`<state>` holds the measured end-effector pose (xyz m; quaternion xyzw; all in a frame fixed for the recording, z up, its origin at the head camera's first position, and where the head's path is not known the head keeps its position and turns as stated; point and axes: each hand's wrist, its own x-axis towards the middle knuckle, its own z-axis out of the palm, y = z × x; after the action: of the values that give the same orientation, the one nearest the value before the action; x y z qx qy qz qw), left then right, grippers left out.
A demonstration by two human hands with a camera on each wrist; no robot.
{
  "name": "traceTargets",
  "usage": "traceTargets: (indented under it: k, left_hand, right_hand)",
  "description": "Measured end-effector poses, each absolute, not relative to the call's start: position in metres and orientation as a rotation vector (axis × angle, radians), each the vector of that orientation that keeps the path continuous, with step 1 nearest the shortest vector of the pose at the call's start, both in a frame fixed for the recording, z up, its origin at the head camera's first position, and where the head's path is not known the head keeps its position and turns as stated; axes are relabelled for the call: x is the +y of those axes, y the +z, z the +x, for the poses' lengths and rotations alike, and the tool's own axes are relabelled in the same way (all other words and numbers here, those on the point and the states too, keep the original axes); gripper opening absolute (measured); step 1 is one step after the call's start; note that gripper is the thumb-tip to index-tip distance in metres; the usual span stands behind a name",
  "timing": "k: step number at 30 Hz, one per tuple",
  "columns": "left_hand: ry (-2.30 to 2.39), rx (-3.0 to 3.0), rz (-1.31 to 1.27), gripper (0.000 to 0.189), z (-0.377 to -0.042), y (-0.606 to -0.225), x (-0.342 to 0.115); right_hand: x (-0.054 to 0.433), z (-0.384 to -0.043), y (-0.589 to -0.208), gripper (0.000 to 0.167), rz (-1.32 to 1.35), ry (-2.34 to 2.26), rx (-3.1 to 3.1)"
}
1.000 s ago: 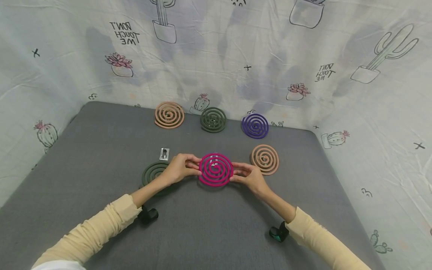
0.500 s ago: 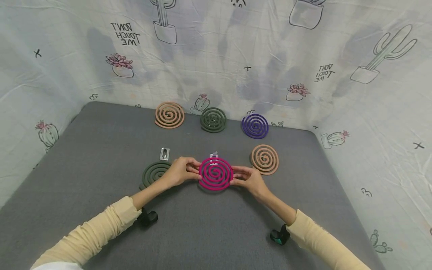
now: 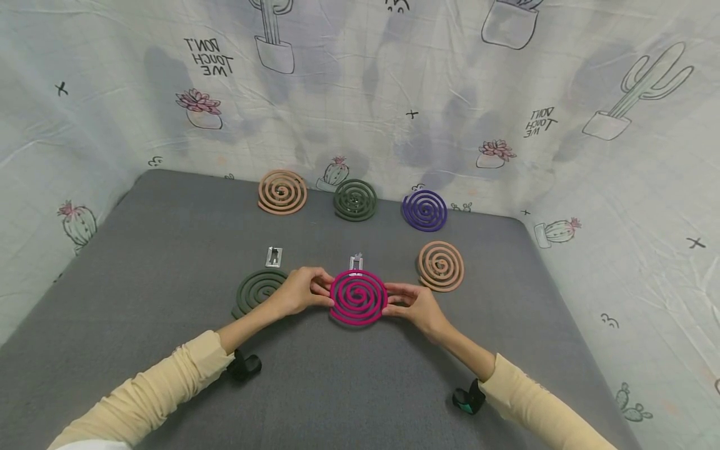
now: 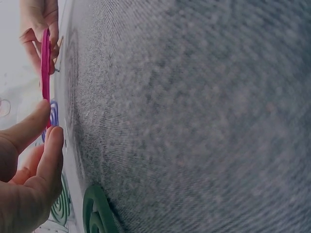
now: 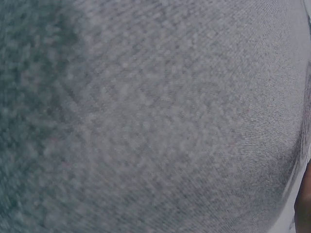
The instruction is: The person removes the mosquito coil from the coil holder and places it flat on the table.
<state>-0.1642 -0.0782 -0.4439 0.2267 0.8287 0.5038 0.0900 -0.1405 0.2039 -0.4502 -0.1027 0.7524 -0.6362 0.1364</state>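
Observation:
A pink mosquito coil is held flat between both hands, close over the grey table. My left hand pinches its left edge between thumb and fingers, while my right hand pinches the right edge. Seen edge-on in the left wrist view, the pink coil shows a gap between it and the cloth. Just beyond its far rim lies a small metal coil stand, partly overlapped by the coil. A dark green coil lies by the left forearm, partly hidden by that arm. Only a bit of finger shows in the right wrist view.
Another metal stand lies left of the middle. Along the back are an orange coil, a green coil and a purple coil. A second orange coil sits right of the hands. Patterned cloth encloses the table.
Both hands have drawn the pink coil slightly toward the body, uncovering most of the metal stand behind it. The other coils have stayed where they were.

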Motion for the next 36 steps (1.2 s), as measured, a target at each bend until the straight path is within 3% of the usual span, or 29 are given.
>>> traceTargets:
  k: [16, 36]
  left_hand:
    - [1.452, 2.440, 0.680, 0.044, -0.1651, -0.4446, -0.0773]
    - [1.334, 2.486, 0.717, 0.043, -0.1649, -0.4434, -0.0738]
  right_hand:
    - [0.2043, -0.1329, -0.4542, 0.063, -0.369, -1.755, 2.225]
    - [0.2039, -0.1326, -0.4512, 0.053, -0.511, -1.398, 2.592]
